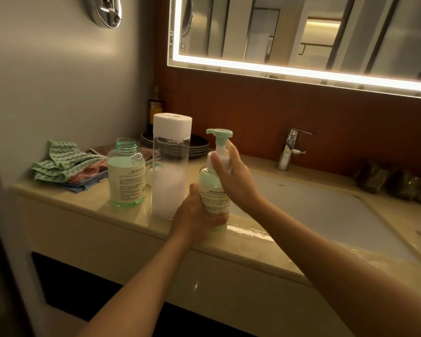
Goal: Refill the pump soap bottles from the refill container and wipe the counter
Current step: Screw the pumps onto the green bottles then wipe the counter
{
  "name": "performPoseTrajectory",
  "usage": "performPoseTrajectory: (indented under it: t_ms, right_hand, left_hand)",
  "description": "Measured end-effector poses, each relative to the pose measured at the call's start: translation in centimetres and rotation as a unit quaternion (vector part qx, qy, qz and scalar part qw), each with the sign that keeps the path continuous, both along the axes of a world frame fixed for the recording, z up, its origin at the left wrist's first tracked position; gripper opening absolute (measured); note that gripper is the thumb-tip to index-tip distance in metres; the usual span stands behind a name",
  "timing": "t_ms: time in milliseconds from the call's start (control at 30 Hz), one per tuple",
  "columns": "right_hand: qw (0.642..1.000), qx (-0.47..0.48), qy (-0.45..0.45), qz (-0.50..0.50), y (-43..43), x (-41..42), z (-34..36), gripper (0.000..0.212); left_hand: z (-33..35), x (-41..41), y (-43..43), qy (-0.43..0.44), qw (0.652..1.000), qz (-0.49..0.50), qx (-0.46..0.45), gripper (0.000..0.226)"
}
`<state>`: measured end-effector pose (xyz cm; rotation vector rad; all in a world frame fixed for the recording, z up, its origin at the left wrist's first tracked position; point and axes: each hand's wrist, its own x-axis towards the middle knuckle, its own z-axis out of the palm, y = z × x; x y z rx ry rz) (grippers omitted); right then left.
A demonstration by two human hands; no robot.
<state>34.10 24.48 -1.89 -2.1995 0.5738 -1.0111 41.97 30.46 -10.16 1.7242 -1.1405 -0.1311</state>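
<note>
At the front edge of the counter (102, 211), just left of the sink (326, 210), the person is steadying one pump soap bottle (212, 188) with both hands. The left hand (197, 215) is wrapping its fingers round the lower body, probably to stop the bottle turning. The right hand (233, 173) is pinching the white collar (226, 160) under the mint-green pump head (219, 133) between thumb and fingers, a grip suited to twisting. Whether the pump is going on or coming off cannot be told. This bottle is showing pale green through smooth clear plastic, with a printed paper label wrapping its round body. Just beside it the refill container (170, 166) is standing upright, a tall clear cylinder with a flat white lid, holding cloudy white liquid in its lower half and a little foam near the top. It is probably sitting that close for easy pouring. Left of that the second soap bottle (126, 176) is waiting with its threaded neck bare and no pump fitted, so it is likely next to be dealt with. Soft folded cloths (63, 164), the top one green with a zigzag weave, are lying in a heap near the wall, within reach for wiping. A wet sheen is spreading on the glossy cream counter by the sink rim, so wiping appears not yet done. A chrome faucet (289, 152) is standing behind the basin.
</note>
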Motion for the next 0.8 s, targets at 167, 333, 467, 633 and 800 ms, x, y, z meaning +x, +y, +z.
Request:
performPoseTrajectory:
  t_ms: [167,333,467,633,800]
  right_hand:
    - [0.999,-0.038,-0.013,-0.015,0.3,-1.7,-1.0,0.046]
    - [0.994,-0.059,-0.053,-0.077,0.5,-1.8,-0.6,0.035]
    - [0.997,0.01,-0.045,-0.063,0.7,-1.1,0.3,0.058]
    - [0.999,0.008,-0.031,-0.027,1.4,-1.2,-0.2,0.049]
    - [0.995,-0.008,-0.07,-0.074,1.9,-1.9,-1.3,0.053]
  left_hand:
    - [0.0,0.0,-0.2,-0.012,1.0,0.007,0.001,0.071]
    - [0.0,-0.1,-0.1,-0.01,1.0,0.001,-0.004,0.072]
    - [0.1,-0.1,0.0,-0.012,1.0,-0.002,-0.006,0.072]
    - [0.1,-0.1,0.1,-0.011,1.0,-0.007,-0.009,0.073]
    - [0.1,-0.2,0.1,-0.014,1.0,-0.008,-0.01,0.075]
